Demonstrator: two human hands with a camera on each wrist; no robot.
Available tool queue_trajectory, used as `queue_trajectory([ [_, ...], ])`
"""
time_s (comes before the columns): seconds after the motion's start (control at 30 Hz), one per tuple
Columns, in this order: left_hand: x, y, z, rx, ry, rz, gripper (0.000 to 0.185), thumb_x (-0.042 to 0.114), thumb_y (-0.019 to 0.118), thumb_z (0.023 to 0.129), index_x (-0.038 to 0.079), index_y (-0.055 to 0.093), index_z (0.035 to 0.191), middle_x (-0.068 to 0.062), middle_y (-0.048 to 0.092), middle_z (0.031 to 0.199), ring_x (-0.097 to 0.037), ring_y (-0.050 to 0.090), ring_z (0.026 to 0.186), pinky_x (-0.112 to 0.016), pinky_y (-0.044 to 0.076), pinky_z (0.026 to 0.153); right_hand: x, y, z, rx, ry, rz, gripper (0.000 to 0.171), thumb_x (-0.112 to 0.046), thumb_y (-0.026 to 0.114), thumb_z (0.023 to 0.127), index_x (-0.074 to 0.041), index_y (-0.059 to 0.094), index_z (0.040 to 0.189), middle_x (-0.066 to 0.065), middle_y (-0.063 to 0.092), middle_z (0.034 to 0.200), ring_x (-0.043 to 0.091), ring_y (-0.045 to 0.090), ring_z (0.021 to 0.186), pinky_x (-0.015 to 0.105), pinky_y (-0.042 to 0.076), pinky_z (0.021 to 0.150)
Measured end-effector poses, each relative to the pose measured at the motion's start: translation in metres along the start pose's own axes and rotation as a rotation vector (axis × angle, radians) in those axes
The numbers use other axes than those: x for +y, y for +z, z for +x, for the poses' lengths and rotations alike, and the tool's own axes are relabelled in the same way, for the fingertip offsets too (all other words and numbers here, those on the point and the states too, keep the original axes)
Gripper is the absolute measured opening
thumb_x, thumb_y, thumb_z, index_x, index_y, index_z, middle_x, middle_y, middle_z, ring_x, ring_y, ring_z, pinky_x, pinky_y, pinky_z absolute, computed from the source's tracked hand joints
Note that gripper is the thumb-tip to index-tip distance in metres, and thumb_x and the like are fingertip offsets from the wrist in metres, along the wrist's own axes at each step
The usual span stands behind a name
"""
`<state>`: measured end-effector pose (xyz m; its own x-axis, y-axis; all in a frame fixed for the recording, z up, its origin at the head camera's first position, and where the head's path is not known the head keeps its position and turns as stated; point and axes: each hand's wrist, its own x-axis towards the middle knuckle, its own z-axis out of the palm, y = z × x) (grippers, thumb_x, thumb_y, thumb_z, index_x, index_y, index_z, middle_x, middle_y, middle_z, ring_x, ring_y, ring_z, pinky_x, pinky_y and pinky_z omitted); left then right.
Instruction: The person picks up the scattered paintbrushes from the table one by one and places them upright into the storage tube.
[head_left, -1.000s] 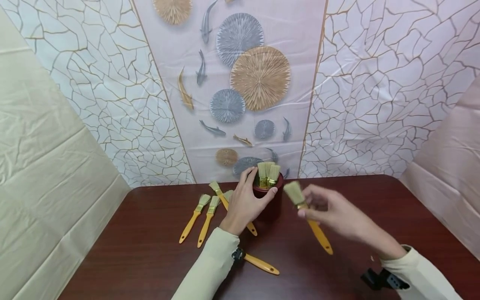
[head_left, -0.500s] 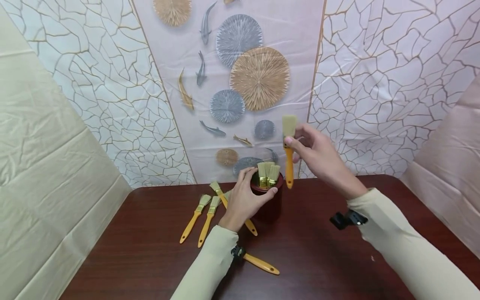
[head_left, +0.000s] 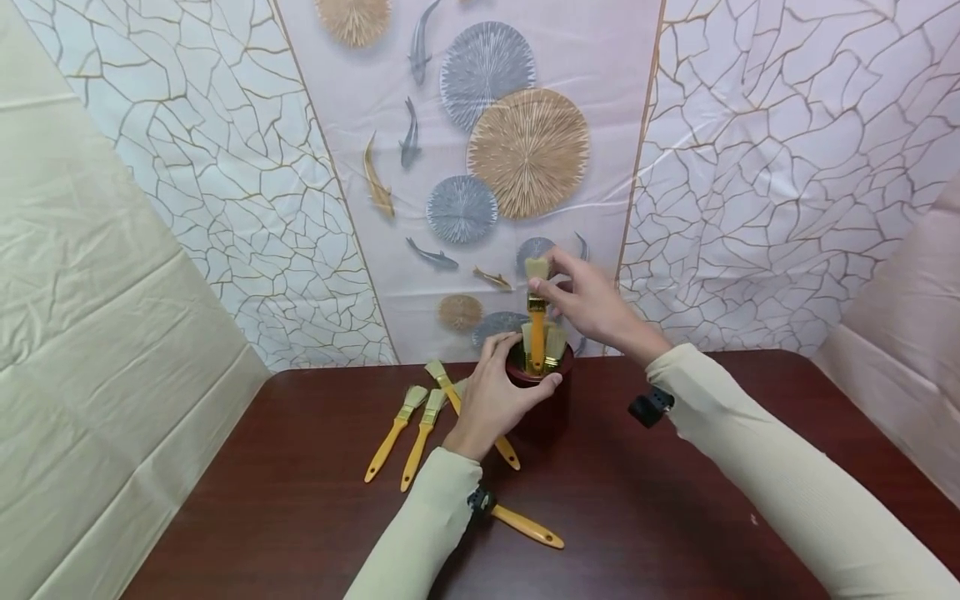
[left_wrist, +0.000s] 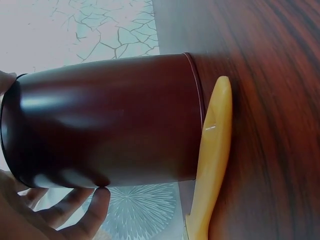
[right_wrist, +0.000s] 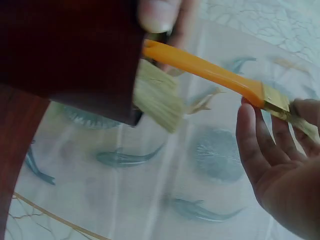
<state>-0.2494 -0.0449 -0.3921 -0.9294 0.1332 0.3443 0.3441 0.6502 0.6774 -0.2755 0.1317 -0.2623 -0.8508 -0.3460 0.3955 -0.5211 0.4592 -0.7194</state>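
Note:
My left hand [head_left: 495,412] grips a dark red cylindrical cup [head_left: 553,408] around its upper part, thumb on the near side. The cup stands upright on the table, holding several paintbrushes [head_left: 557,343] with bristles up. Above it, my right hand [head_left: 592,302] pinches another paintbrush [head_left: 537,337] near its metal ferrule, bristles up. In the right wrist view this brush's orange handle [right_wrist: 210,70] has its tip at the cup's mouth, beside the bristles [right_wrist: 160,100] of a brush inside. The left wrist view shows the cup's side [left_wrist: 110,120] with fingers [left_wrist: 95,212] against it.
Left of the cup, two paintbrushes [head_left: 392,433] [head_left: 422,437] lie side by side. A third paintbrush [head_left: 510,454] lies slantwise, partly behind my left hand. One more brush handle [head_left: 528,527] pokes out from under my left wrist. A patterned cloth [head_left: 525,158] hangs behind the table.
My right hand has lifted the paintbrush from low on the right, turned it upright, and carried it left over the cup. My left hand has stayed on the cup.

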Motion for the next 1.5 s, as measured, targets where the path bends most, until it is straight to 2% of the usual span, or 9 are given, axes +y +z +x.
queue_trajectory([
  [0.2,0.002,-0.001,-0.001,0.005,-0.009,0.003,0.096,0.077,0.071,0.082,0.022,0.050,0.158,0.006,0.042,0.157,-0.026,0.063,0.123,-0.049,0.055,0.095,0.019,0.012,0.001,-0.060,-0.020,-0.122,0.020,-0.021,0.068,0.105,-0.008,0.065,0.120,0.015,0.076,0.114,0.035,0.072,0.113,0.053,0.056,0.094],
  [0.33,0.004,-0.001,-0.001,0.011,-0.013,0.006,0.096,0.074,0.072,0.084,0.018,0.049,0.158,0.006,0.042,0.157,-0.027,0.064,0.121,-0.050,0.054,0.094,0.033,0.017,0.003,-0.114,-0.048,-0.186,0.018,-0.019,0.067,0.105,-0.007,0.072,0.117,0.013,0.075,0.114,0.034,0.071,0.111,0.053,0.054,0.097],
  [0.53,0.004,0.001,-0.002,0.008,-0.008,-0.008,0.092,0.070,0.074,0.086,0.021,0.048,0.159,0.007,0.043,0.156,-0.025,0.064,0.118,-0.050,0.054,0.093,0.052,0.027,0.005,-0.185,-0.125,-0.316,0.016,-0.016,0.067,0.104,-0.005,0.078,0.108,0.014,0.071,0.112,0.033,0.064,0.111,0.052,0.049,0.099],
  [0.77,0.004,0.002,-0.001,0.009,-0.001,-0.022,0.094,0.072,0.073,0.085,0.023,0.046,0.160,0.005,0.044,0.155,-0.026,0.063,0.119,-0.050,0.054,0.093,0.056,0.036,0.004,-0.104,-0.137,-0.432,0.015,-0.014,0.074,0.100,-0.004,0.074,0.111,0.020,0.062,0.116,0.038,0.055,0.110,0.054,0.043,0.097],
  [0.87,0.004,0.002,0.000,0.010,-0.007,-0.032,0.092,0.068,0.076,0.086,0.024,0.046,0.161,0.004,0.044,0.155,-0.026,0.063,0.119,-0.049,0.054,0.092,0.054,0.037,0.003,-0.058,-0.108,-0.415,0.020,-0.013,0.078,0.097,-0.003,0.072,0.113,0.022,0.062,0.119,0.038,0.055,0.110,0.054,0.045,0.096],
  [1.0,0.004,0.000,0.000,0.000,-0.018,-0.029,0.092,0.068,0.075,0.085,0.022,0.047,0.160,0.005,0.043,0.155,-0.026,0.064,0.116,-0.048,0.054,0.091,0.043,0.030,-0.002,-0.014,-0.036,-0.306,0.028,-0.018,0.077,0.099,0.002,0.069,0.118,0.023,0.058,0.125,0.041,0.056,0.116,0.053,0.046,0.099],
  [1.1,0.004,0.000,0.001,-0.008,-0.018,-0.022,0.095,0.072,0.074,0.084,0.020,0.047,0.160,0.006,0.042,0.157,-0.026,0.064,0.119,-0.048,0.054,0.093,0.031,0.018,-0.012,0.034,-0.027,-0.258,0.025,-0.020,0.073,0.101,0.001,0.068,0.114,0.020,0.060,0.117,0.038,0.058,0.110,0.050,0.047,0.096],
  [1.3,0.002,0.002,0.002,-0.015,-0.006,-0.027,0.099,0.075,0.072,0.084,0.018,0.045,0.161,0.005,0.040,0.159,-0.025,0.061,0.128,-0.049,0.052,0.100,0.009,-0.001,-0.051,0.133,-0.028,-0.216,0.012,-0.018,0.070,0.104,-0.006,0.070,0.105,0.008,0.063,0.092,0.022,0.055,0.079,0.033,0.044,0.071],
  [1.5,0.002,0.001,-0.001,-0.006,0.004,-0.019,0.099,0.076,0.071,0.085,0.020,0.045,0.162,0.005,0.039,0.160,-0.027,0.061,0.127,-0.050,0.053,0.099,-0.009,-0.005,-0.099,0.122,-0.007,-0.194,0.008,-0.018,0.068,0.105,-0.012,0.073,0.103,0.000,0.068,0.085,0.016,0.058,0.076,0.030,0.048,0.069],
])
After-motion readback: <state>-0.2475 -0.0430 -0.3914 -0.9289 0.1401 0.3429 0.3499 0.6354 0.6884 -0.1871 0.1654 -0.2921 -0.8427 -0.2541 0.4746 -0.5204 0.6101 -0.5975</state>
